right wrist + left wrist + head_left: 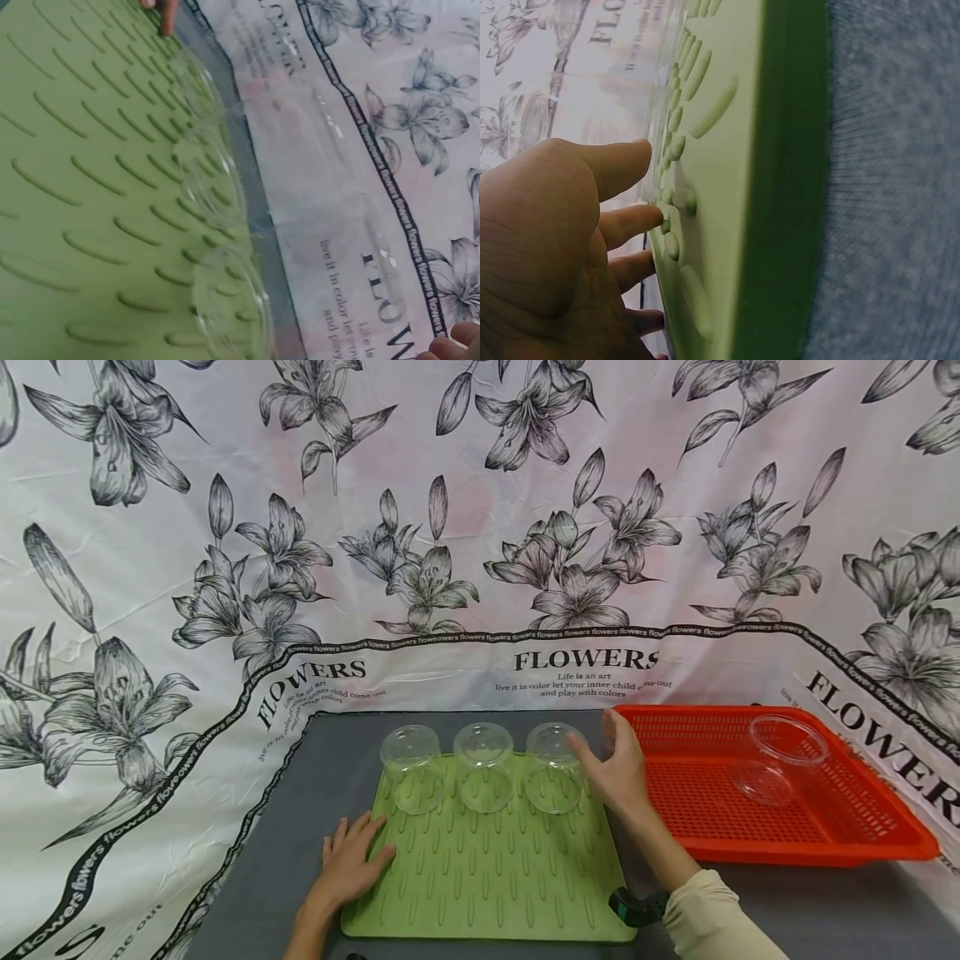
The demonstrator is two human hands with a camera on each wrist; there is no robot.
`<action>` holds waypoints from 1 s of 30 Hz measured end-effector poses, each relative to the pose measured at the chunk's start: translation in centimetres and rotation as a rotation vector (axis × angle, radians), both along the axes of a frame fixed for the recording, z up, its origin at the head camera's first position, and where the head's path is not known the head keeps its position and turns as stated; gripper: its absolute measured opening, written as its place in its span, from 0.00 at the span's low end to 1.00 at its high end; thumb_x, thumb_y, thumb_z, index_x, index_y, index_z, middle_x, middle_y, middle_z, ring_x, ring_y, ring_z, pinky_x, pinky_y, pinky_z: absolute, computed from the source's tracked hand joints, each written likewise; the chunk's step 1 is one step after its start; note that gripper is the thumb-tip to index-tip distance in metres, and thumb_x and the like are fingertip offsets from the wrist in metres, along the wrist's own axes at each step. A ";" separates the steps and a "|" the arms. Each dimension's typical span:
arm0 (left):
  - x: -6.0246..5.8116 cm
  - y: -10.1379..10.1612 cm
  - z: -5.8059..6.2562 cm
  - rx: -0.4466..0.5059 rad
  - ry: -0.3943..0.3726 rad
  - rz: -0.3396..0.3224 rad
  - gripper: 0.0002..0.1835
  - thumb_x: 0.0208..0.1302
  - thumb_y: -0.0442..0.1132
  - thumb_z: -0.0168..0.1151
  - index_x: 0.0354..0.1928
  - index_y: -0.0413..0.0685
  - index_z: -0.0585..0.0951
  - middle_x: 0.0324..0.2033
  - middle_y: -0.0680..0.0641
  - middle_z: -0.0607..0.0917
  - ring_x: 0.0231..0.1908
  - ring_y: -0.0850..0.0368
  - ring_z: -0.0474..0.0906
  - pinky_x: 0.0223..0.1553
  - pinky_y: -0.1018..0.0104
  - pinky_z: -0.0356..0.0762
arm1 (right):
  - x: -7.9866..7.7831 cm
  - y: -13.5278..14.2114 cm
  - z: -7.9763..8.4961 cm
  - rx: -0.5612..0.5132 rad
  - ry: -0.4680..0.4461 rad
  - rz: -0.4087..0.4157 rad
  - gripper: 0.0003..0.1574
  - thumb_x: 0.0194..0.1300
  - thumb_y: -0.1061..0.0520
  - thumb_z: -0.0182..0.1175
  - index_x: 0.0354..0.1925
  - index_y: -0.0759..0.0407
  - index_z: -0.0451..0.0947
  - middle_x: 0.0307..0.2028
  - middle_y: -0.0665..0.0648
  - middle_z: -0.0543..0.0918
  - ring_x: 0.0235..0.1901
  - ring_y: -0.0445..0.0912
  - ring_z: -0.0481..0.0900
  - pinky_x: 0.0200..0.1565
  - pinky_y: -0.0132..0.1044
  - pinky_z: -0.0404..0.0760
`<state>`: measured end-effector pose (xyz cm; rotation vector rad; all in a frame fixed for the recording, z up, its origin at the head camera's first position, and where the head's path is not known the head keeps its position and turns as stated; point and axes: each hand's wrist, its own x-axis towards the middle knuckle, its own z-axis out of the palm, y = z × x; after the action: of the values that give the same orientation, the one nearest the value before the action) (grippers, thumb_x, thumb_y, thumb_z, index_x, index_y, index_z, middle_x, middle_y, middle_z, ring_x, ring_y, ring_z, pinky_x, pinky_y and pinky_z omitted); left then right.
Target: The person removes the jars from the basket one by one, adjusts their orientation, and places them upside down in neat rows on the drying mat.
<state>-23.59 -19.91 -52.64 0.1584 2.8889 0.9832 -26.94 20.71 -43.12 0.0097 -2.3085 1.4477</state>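
Three clear plastic cups stand in a row along the far edge of a green ridged mat [487,877]: a left cup [417,787], a middle cup [485,787] and a right cup [553,787]. My right hand [621,770] is raised beside the right cup, thumb and fingers spread apart; the thumb overlaps the cup's upper edge in the head view. Only its fingertips [450,346] show at the lower corner of the right wrist view. My left hand [351,864] lies at the mat's left edge, its fingers extended and holding nothing.
A red plastic basket [750,850] sits to the right of the mat, with another clear cup [787,742] in it. The grey table [262,860] meets a white flower-printed sheet [450,677] behind. A black band [637,907] shows by my right forearm.
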 end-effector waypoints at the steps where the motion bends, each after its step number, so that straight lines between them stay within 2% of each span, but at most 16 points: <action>1: 0.0 0.0 0.1 -0.001 0.001 0.000 0.32 0.74 0.52 0.59 0.73 0.45 0.69 0.76 0.30 0.59 0.76 0.20 0.38 0.68 0.17 0.32 | 0.0 0.2 0.2 -0.002 0.003 -0.005 0.51 0.69 0.44 0.65 0.77 0.65 0.54 0.74 0.70 0.63 0.72 0.64 0.63 0.71 0.60 0.66; 13: 0.1 -0.1 0.3 0.002 -0.003 -0.009 0.32 0.74 0.52 0.59 0.73 0.44 0.69 0.76 0.29 0.59 0.76 0.19 0.37 0.67 0.17 0.32 | 0.3 3.4 2.1 0.043 0.011 -0.117 0.48 0.69 0.41 0.65 0.74 0.64 0.61 0.70 0.68 0.68 0.68 0.62 0.67 0.67 0.59 0.68; 25: 0.1 0.0 0.2 0.026 -0.010 -0.019 0.33 0.74 0.52 0.59 0.74 0.43 0.69 0.76 0.28 0.58 0.76 0.19 0.36 0.67 0.17 0.30 | 0.8 8.7 3.4 0.090 -0.027 -0.244 0.46 0.71 0.40 0.61 0.74 0.65 0.61 0.70 0.70 0.68 0.69 0.65 0.64 0.69 0.63 0.64; 30: 0.0 -0.1 0.1 0.034 -0.014 -0.023 0.33 0.74 0.52 0.59 0.74 0.43 0.68 0.76 0.28 0.57 0.76 0.19 0.35 0.67 0.16 0.29 | 0.9 11.0 3.3 0.145 -0.051 -0.322 0.46 0.70 0.41 0.61 0.74 0.66 0.61 0.70 0.74 0.64 0.69 0.68 0.58 0.66 0.66 0.63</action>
<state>-23.58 -20.00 -52.53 0.1858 2.8522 1.0257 -26.07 31.73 -39.83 -0.3449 -2.3200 1.1309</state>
